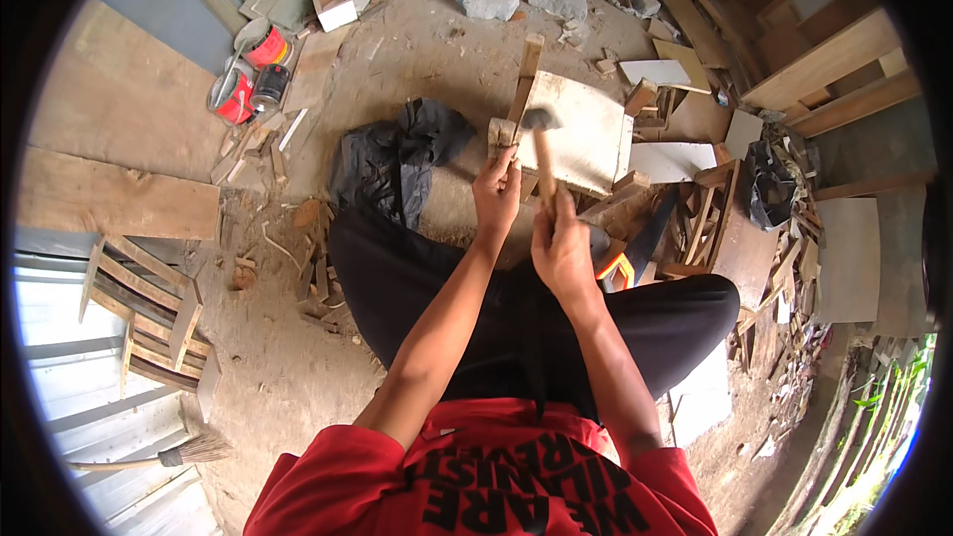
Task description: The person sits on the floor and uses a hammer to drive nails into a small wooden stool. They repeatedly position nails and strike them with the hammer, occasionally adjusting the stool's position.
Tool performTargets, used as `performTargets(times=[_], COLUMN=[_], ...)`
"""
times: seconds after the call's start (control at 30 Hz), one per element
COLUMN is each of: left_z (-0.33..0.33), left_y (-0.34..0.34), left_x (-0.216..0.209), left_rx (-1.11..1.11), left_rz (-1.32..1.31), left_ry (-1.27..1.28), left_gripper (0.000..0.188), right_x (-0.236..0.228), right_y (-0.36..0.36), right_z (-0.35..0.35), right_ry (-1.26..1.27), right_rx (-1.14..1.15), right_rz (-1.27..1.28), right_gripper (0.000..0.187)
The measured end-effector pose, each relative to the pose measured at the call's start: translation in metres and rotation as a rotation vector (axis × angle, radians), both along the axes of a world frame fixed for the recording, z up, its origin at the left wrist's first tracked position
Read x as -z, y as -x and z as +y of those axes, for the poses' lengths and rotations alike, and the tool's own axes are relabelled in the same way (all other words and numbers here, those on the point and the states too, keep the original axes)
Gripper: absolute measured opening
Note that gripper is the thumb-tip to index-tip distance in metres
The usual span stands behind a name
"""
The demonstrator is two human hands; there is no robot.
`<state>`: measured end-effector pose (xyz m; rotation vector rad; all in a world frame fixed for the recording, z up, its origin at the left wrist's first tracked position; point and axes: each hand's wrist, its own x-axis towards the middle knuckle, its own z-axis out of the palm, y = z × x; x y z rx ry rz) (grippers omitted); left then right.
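My right hand [563, 246] is closed round the wooden handle of a hammer [547, 167]. The hammer's dark head is slightly blurred and hangs over the left part of a pale wooden board [581, 134]. My left hand [498, 191] is closed at the near end of a narrow wooden strip [527, 74], its fingertips pressed together there. Beside those fingertips is a short wooden block [500, 131]. Whether the fingers also pinch a nail is too small to tell. The strip runs away from me along the board's left edge.
A black plastic bag [397, 159] lies left of the board. An orange-handled saw [617, 268] rests by my right knee. Wood offcuts [700, 223] pile up at the right. Red cans [234, 97], a slatted wooden frame [149, 313] and a broom [194, 452] are at the left; stone blocks [486, 2] lie ahead.
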<state>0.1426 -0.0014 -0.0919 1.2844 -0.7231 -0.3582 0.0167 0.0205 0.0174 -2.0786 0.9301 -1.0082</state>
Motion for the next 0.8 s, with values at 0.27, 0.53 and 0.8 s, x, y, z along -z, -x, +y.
performTargets(times=[0.27, 0.53, 0.8], left_z=[0.002, 0.006, 0.008], left_y=[-0.001, 0.014, 0.022], left_x=[0.013, 0.008, 0.014], left_rx=[0.023, -0.052, -0.062], left_rz=[0.039, -0.108, -0.189], left_ry=[-0.02, -0.219, -0.166], left_gripper=[0.029, 0.041, 0.051], right_x=[-0.026, -0.018, -0.019], right_y=[-0.002, 0.005, 0.02], right_z=[0.007, -0.002, 0.003], right_ry=[-0.181, -0.171, -0.312], right_rx=[0.036, 0.041, 0.008], right_rz=[-0.023, 0.09, 0.216], right_gripper=[0.025, 0.023, 0.024])
